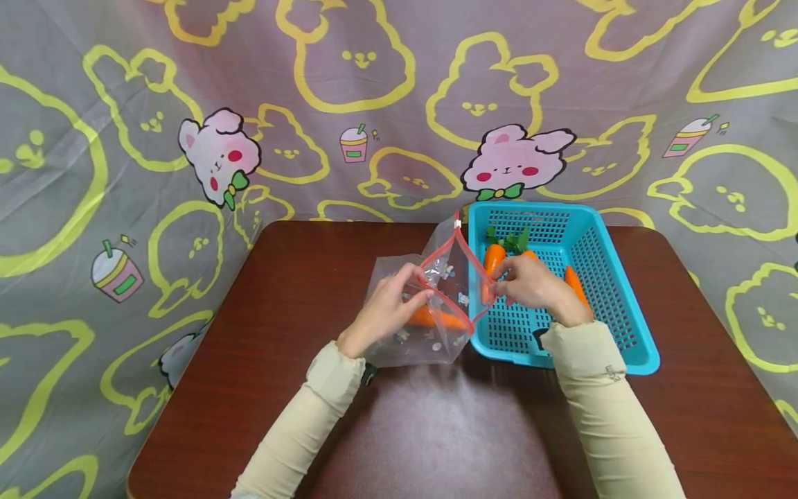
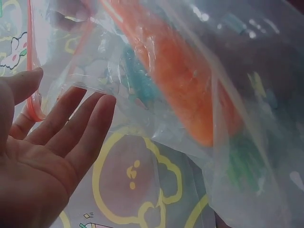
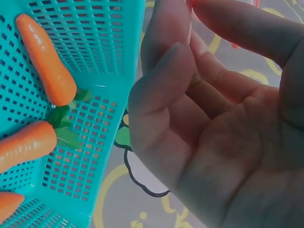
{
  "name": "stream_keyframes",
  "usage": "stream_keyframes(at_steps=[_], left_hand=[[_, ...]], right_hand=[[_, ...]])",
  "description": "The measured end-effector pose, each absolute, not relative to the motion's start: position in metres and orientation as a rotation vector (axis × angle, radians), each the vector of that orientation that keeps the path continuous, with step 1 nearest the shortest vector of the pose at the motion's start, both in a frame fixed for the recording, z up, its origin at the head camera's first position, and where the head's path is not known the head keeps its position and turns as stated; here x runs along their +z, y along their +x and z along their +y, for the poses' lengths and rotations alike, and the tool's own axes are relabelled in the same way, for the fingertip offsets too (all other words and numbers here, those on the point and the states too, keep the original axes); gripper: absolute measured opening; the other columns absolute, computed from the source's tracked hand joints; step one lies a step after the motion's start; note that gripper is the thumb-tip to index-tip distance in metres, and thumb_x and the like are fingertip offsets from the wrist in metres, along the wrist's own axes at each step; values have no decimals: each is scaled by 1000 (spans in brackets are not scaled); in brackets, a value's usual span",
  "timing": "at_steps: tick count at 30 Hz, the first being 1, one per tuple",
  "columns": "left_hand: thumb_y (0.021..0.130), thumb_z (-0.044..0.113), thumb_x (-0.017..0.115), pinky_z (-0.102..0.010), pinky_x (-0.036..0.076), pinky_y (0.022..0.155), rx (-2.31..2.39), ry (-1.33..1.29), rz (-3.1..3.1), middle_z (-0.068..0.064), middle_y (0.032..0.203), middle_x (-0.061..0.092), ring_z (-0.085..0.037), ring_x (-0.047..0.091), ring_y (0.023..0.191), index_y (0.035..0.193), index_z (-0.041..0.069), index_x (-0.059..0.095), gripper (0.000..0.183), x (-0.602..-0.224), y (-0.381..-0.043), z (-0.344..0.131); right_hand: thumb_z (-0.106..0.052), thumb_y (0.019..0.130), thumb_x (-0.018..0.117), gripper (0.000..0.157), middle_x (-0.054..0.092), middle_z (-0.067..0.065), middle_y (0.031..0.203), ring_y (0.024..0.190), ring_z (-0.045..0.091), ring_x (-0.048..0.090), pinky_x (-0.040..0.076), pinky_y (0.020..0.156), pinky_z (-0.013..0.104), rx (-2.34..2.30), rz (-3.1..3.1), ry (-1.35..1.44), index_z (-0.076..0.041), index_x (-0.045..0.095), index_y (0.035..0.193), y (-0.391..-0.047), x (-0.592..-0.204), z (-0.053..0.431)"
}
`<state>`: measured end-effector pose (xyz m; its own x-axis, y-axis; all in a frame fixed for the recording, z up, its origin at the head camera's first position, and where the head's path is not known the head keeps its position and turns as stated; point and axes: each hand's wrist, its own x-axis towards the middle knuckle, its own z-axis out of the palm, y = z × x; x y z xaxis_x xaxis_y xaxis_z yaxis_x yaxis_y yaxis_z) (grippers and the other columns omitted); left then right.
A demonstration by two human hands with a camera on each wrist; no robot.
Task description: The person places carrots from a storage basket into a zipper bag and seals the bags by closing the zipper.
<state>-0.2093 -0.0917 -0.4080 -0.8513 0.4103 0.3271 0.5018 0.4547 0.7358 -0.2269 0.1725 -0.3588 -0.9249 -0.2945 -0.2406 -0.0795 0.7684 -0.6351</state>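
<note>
A clear zip bag (image 1: 399,350) with a red zip rim lies on its side, its mouth spread. Inside it is an orange carrot (image 2: 175,80) with green leaves, seen blurred through the film. My left hand (image 1: 388,305) is at the near-left part of the rim; in the left wrist view its fingers are fairly straight against the film and the thumb stands apart. With thumb and fingertips, my right hand (image 1: 530,281) pinches the rim's right side above the basket. Several carrots (image 3: 47,61) with leafy tops lie in the blue basket (image 1: 623,305) under and around the right hand.
A brown table (image 1: 280,298) carries the bag and the basket, which touch or nearly touch. Behind and to the sides hangs a grey patterned cloth (image 1: 399,62). A white slider (image 1: 458,224) sits at the far end of the zip.
</note>
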Motion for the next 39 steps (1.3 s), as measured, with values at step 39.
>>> stream_keyframes(at_steps=[39], left_hand=[[94, 16, 63, -30, 57, 84, -1401, -815, -2645, -4, 103, 71, -15, 70, 94, 111, 12, 51, 21, -413, -214, -87]], right_hand=[[-24, 99, 49, 57, 44, 30, 128, 111, 40, 55, 56, 85, 42, -894, 2568, 94, 11, 29, 139, -314, -402, 179]])
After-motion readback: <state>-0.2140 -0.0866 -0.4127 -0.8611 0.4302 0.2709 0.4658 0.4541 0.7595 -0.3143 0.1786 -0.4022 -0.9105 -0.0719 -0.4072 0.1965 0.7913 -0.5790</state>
